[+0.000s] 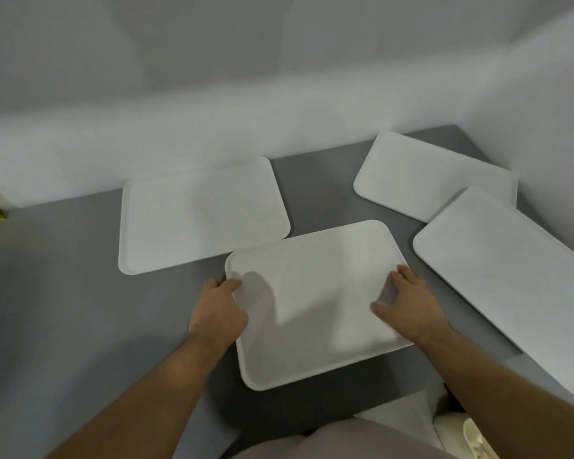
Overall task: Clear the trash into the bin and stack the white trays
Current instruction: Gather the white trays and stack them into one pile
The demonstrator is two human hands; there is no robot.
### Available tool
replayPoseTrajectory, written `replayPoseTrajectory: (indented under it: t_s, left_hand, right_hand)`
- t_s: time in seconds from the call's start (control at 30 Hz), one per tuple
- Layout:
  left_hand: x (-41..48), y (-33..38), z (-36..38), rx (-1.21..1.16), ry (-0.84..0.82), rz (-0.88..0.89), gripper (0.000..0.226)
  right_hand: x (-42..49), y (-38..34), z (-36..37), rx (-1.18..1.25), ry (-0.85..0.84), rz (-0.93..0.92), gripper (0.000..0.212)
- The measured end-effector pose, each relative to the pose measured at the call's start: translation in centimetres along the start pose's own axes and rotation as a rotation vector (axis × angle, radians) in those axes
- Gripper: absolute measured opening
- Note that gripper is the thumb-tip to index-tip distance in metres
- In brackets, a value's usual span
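Tray between the hands (315, 303): showing plain white, unpatterned. Tray beyond the left hand (199, 213): showing the same white. Two trays beyond and beside the right hand (421, 177) (511, 279): appearing white. Table (63, 276): showing flat grey. Walls (279, 77): reading pale grey-white.

white trays: 4 — near tray (315, 303), far-left tray (199, 213), far-right tray (424, 177), right-edge tray (511, 279) | bare hands: 2 — left hand (217, 314), right hand (408, 301) | grey table (63, 276): 1 | pale shoe (471, 438): 1
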State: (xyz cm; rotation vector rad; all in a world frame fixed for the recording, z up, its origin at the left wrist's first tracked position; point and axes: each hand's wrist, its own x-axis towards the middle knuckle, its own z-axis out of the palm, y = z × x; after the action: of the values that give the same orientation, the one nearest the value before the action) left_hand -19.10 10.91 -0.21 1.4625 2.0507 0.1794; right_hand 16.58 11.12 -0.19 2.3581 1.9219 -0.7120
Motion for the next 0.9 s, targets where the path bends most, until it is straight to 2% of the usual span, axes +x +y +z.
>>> replayPoseTrajectory:
  t_s: [0.1, 0.23, 0.33, 0.47, 0.63, 0.77, 0.9]
  left_hand:
    - [0.4, -0.7, -1.0, -0.035, 0.008, 0.018, 0.066]
    - [1.0, -1.8, -2.7, -0.124, 0.102, 0.074, 0.057]
    - [2.2, -2.9, -4.6, -0.162, 0.192, 0.072, 0.058]
    - [5.0, -4.5, -8.2, -0.025, 0.307, 0.114, 0.057]
    - [9.9, -6.6, -12.7, 0.016, 0.307, -0.036, 0.079]
    - [12.9, -8.5, -14.4, 0.071, 0.238, -0.137, 0.096]
    - [15.3, -9.5, -15.0, -0.065, 0.226, -0.278, 0.1]
  right_hand:
    - [0.4, -2.4, 0.0, -0.035, 0.066, 0.007, 0.072]
    - [1.3, -6.8, -0.5, 0.06, 0.083, -0.037, 0.084]
    - [3.1, -10.5, -1.6, 0.177, 0.109, -0.136, 0.078]
    - [6.2, -15.2, -3.6, 0.259, 0.113, -0.24, 0.068]
    - [10.7, -20.0, -4.3, 0.343, 0.037, -0.193, 0.081]
    - [13.2, -22.1, -3.3, 0.46, -0.088, -0.105, 0.098]
    - [14.3, -23.2, -2.5, 0.647, -0.162, 0.043, 0.098]
